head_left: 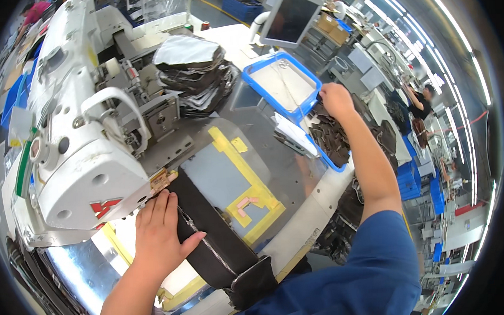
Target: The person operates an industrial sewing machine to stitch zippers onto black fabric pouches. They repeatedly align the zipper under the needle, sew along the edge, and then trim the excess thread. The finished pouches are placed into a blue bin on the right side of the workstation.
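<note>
My left hand [159,227] lies flat with its fingers stretched out, pressing on the left edge of a dark fabric piece [221,236] under the sewing machine [92,180]. A metal zipper [208,245] runs along that piece, its slider near my thumb. The fabric's near end hangs folded over the table edge. My right hand [338,100] is stretched far out to the right end of a blue tray [248,75], beside a heap of small dark fabric pieces [330,139]. Its fingers are curled in; what they hold, if anything, is hidden.
A tall stack of dark cut pieces [196,76] stands behind the machine head. Yellow tape [259,196] frames a grey plate on the metal table. A screen [291,18] rises at the back. Blue bins [408,181] and another person [422,102] are off to the right.
</note>
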A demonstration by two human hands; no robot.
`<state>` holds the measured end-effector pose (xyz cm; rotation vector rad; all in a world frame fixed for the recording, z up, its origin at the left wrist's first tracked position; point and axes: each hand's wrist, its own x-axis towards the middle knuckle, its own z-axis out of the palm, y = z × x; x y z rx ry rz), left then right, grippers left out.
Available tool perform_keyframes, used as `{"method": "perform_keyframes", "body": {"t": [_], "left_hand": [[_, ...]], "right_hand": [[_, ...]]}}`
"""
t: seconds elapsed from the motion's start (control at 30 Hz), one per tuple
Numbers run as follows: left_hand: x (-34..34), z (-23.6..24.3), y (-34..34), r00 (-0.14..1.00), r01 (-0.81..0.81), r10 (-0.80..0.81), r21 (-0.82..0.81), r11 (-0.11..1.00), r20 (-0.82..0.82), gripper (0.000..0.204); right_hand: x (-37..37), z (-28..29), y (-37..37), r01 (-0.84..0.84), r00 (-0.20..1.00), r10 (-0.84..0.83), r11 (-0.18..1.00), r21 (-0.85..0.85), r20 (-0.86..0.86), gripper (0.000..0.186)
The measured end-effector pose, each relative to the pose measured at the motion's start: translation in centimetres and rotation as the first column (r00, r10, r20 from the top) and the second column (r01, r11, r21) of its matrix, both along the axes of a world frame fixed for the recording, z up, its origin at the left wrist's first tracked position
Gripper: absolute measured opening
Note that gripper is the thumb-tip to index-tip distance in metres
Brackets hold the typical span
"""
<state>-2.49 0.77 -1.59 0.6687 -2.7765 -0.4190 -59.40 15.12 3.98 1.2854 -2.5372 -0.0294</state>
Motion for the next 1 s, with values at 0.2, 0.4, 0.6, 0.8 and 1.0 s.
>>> {"method": "perform_keyframes", "body": {"t": [0.2,0.4,0.6,0.8,1.0], "left_hand": [[0.0,0.4,0.1,0.999,0.031,-0.032,-0.06,0.998,-0.021,0.09],[0.7,-0.1,0.8,0.985,0.147,-0.16,-0.17,0.974,-0.062,0.068],[0.7,0.0,1.2,0.98,0.167,-0.183,-0.194,0.967,-0.072,0.06],[0.8,-0.4,1.2,0.981,0.159,-0.179,-0.205,0.966,-0.08,0.059],[0.9,-0.5,1.1,0.98,0.161,-0.18,-0.203,0.966,-0.079,0.06]], "right_hand": [[16.6,3.3,-7.8,-0.383,0.542,0.423,0.894,-0.234,0.726,0.017],[29.5,-0.1,-13.8,-0.749,0.148,0.606,0.585,-0.311,0.782,0.018],[32.4,-3.8,-14.1,-0.784,0.181,0.81,0.461,-0.415,0.558,0.021],[32.4,-4.6,-13.1,-0.843,0.113,0.904,0.307,-0.442,0.412,0.022],[33.0,-4.8,-12.7,-0.875,0.143,0.9,0.309,-0.374,0.411,0.023]]}}
